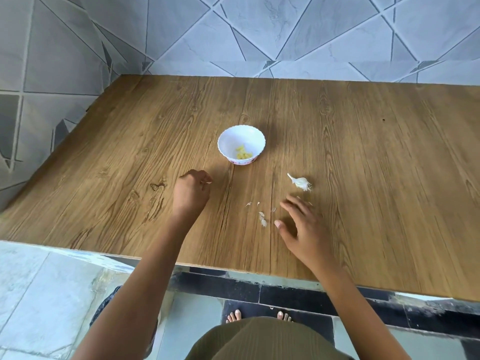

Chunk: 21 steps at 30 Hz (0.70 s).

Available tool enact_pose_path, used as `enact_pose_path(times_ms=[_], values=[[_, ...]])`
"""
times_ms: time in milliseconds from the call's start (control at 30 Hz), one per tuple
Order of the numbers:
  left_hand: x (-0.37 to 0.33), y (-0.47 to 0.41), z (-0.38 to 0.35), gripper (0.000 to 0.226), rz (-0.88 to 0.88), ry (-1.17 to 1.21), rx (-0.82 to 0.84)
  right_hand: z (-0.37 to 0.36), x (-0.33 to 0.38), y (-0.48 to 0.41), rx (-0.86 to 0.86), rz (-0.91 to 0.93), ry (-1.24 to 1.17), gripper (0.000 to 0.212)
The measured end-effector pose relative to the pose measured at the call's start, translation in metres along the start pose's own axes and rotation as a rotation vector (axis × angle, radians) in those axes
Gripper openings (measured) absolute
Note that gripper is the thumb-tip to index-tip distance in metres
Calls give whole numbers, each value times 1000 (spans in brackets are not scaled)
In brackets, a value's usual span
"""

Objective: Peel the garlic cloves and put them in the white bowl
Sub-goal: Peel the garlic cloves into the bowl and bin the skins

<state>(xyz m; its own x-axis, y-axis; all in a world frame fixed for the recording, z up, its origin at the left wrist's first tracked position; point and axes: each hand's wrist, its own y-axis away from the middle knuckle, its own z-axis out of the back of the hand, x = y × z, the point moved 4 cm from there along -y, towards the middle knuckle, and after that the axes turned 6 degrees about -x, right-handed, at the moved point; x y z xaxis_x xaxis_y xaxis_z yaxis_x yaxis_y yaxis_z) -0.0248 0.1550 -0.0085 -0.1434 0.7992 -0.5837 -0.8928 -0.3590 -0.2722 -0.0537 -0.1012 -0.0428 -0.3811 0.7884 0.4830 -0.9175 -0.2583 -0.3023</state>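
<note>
Two hands hover over the wooden worktop (363,152), well apart from each other. The left hand (191,192) has its fingers curled in toward the palm, with the knuckles turned toward the far edge. A pale fleck shows at its fingertips, but I cannot tell whether it is a nail or something pinched there. The right hand (304,226) is spread flat, its fingers straight and fanned and its thumb out to the side, and it holds nothing. It sits low over the board, closer to the near edge than the left hand.

Several peel scraps (262,219) lie on the wood between the two hands, just beside the right thumb, and a few smaller flakes are scattered a little farther in. Just beyond the right fingertips lies a garlic remnant (300,181), whitish, with a stalk pointing toward the far edge and a tuft of roots at its other end.

The white bowl (255,137) stands upright beyond the left hand, roughly midway between the near and far edges. It has a scalloped rim and a pink pattern around its base. The peeled cloves (243,154) sit inside as a small yellow heap on the bottom.

The worktop's far edge and left edge meet a grey tiled wall (259,29) crossed with diagonal lines. Below the near edge, bare feet (233,317) stand on a dark floor strip, partly hidden by an olive garment (259,339).
</note>
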Motion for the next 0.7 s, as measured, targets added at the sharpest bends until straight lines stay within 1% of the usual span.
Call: enact_pose_path(times_ms=[67, 100, 167, 233, 333, 433, 567, 633, 700], values=[[-16, 5, 0, 26, -106, 11, -19, 1, 0, 0, -13, -4, -17, 50], [-25, 10, -3, 28, -158, 28, 6, 1, 0, 0, -12, -7, -29, 50], [-44, 21, -15, 32, -244, 44, 105, 1, -2, 0, -1, -14, -46, 51], [-57, 31, -31, 38, -299, 3, 199, 0, -3, 0, 11, -22, -69, 53], [-63, 41, -47, 48, -290, -109, 273, 0, -5, 0, 2, -63, -147, 57], [-72, 56, -50, 51, -313, -153, 286, 4, -6, 0, -58, -94, -235, 54], [-85, 71, -46, 49, -384, -115, 330, 8, -9, 1, -96, -108, -340, 43], [-89, 65, -45, 44, -408, -57, 313, 10, -10, 1, -72, -131, -435, 39], [-92, 56, -45, 46, -437, -30, 311, 13, -13, 0, -52, -164, -520, 39]])
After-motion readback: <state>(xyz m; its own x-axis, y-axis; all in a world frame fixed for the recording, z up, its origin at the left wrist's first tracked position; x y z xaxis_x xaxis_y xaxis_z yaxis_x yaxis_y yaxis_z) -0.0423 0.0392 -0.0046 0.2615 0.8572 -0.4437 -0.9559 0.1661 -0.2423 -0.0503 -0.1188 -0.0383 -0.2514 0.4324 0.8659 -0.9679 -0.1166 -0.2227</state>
